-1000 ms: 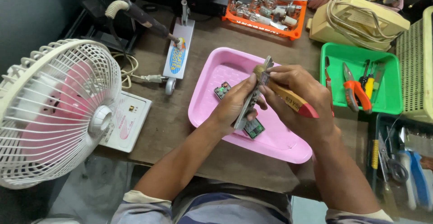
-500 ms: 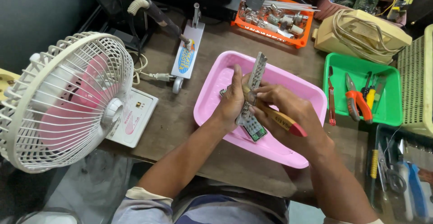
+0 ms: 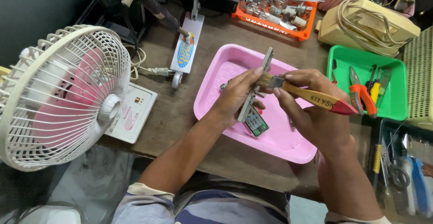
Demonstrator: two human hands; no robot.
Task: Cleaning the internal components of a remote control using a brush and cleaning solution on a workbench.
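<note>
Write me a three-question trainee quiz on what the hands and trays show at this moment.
1. True or false: the right hand holds a paintbrush.
2. What colour is the tray under the hands? A pink, B green, C orange.
3. Which hand grips the long grey part?

Key: 1 true. 2 A. 3 the left hand.

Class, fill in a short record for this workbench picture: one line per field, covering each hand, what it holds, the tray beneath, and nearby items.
Left hand: grips a long grey remote-control casing, held edge-on
Right hand: holds a small paintbrush with yellow and red handle, bristles against the casing
Beneath: pink plastic tray holding a small green circuit board
Left side: white table fan
Right side: green plastic tray with orange-handled pliers
</note>
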